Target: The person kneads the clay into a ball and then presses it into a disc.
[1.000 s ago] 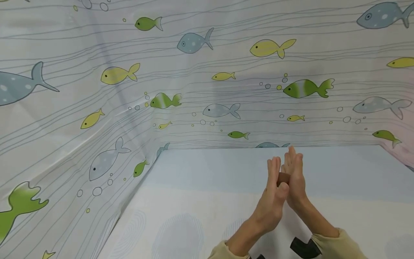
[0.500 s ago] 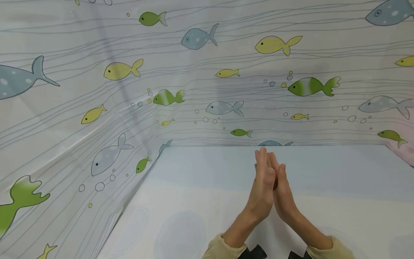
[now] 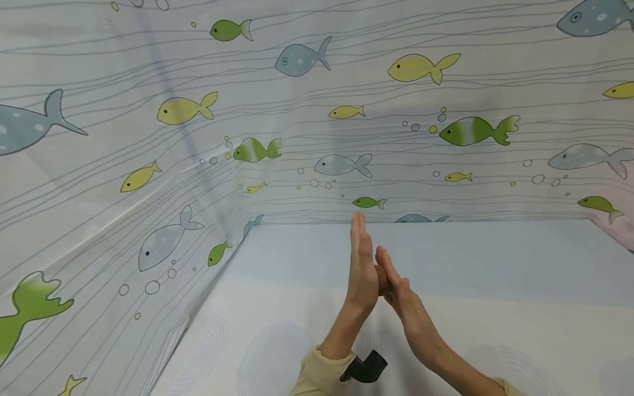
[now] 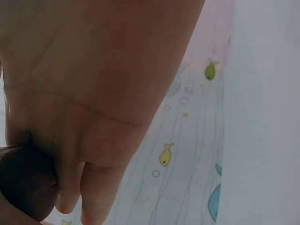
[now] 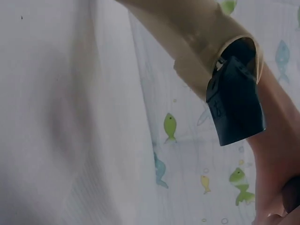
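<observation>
A brown, rounded lump [image 3: 382,279] sits between my two hands in the head view, above the table. My left hand [image 3: 363,275] stands upright with straight fingers, its palm against the lump's left side. From the right, my right hand [image 3: 413,313] leans in with its fingers extended, pressing the lump's other side. Its fingertips sit lower than those of the left hand. The left wrist view shows the dark lump [image 4: 28,183] against a palm near the base of the fingers. Only an edge of the lump [image 5: 291,196] enters the right wrist view. The palms partly hide it.
A pale blue and white table surface [image 3: 297,253] lies under the hands. Behind it and along the left hangs a white sheet [image 3: 297,132] printed with fish. A black wrist mount [image 3: 369,367] sticks out from the beige left sleeve [image 3: 322,371].
Both hands have moved left across the view with the lump between them. My left hand has slid forward and my right hand back against each other. More of the lump shows than half a second ago.
</observation>
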Tool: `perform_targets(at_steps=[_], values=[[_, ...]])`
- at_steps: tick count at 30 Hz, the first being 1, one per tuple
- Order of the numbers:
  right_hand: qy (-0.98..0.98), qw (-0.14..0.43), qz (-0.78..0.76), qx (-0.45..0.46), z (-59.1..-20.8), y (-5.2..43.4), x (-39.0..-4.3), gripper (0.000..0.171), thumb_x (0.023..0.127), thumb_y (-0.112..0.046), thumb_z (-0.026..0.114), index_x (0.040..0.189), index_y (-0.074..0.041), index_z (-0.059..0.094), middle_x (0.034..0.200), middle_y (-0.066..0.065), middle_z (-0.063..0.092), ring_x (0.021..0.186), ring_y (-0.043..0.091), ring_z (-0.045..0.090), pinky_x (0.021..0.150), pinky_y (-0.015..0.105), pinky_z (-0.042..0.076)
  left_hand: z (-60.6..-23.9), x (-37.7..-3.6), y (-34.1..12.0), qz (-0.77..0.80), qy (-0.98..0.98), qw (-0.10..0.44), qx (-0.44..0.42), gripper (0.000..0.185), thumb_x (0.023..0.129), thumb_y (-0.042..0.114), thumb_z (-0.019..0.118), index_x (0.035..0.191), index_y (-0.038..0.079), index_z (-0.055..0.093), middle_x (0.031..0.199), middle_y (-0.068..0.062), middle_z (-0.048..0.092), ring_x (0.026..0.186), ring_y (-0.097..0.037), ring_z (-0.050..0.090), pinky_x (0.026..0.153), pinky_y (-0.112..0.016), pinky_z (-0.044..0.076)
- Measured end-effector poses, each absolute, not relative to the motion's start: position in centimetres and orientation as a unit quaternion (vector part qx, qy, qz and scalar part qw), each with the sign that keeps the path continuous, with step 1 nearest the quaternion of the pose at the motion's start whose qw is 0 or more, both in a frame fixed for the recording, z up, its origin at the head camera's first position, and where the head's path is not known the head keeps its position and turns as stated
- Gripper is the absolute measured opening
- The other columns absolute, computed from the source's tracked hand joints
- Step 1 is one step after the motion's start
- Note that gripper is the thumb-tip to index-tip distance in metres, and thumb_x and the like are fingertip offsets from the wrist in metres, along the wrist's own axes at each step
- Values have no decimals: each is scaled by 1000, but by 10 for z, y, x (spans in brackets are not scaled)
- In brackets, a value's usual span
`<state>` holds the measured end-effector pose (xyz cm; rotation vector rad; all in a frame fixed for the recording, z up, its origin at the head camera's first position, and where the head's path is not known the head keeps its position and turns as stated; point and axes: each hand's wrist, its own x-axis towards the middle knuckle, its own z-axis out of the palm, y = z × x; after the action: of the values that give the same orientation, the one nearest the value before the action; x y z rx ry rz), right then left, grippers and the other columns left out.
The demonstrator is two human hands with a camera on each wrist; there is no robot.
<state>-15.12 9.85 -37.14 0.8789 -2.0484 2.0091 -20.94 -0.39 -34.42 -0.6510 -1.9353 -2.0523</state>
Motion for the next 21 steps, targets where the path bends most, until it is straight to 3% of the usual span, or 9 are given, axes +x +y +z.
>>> perform_targets(at_steps=[7, 11, 16, 21], values=[[-633, 88, 699, 321, -362, 104, -148, 51, 108, -28, -1, 159, -24, -4, 166, 9, -2, 148, 2, 16, 110, 10, 24, -350, -207, 2, -693, -666, 116, -250, 70, 102, 59, 20, 160, 24, 3, 164, 12, 4, 151, -8, -2, 121, -50, 3], [-610, 94, 717, 325, -360, 110, -152, 51, 108, -32, -1, 159, -25, -6, 166, 7, -6, 151, 8, 8, 112, 11, 22, -355, -203, 11, -680, -676, 106, -264, 69, 103, 57, 19, 160, 20, 4, 164, 10, 0, 151, -9, -4, 121, -50, 4], [-593, 93, 740, 304, -358, 117, -157, 52, 108, -38, 2, 158, -28, -7, 166, 2, -8, 152, 17, -8, 113, 11, 17, -358, -195, 20, -672, -685, 86, -269, 64, 103, 57, 21, 159, 29, 8, 164, 15, 1, 150, -4, -5, 122, -50, 5], [-580, 111, 755, 283, -357, 123, -162, 55, 108, -39, 4, 159, -22, -7, 167, 3, -7, 152, 14, -6, 115, 13, 14, -360, -186, 30, -645, -707, 84, -277, 63, 103, 58, 17, 159, 29, 11, 163, 16, 6, 151, -6, -3, 121, -52, 9]])
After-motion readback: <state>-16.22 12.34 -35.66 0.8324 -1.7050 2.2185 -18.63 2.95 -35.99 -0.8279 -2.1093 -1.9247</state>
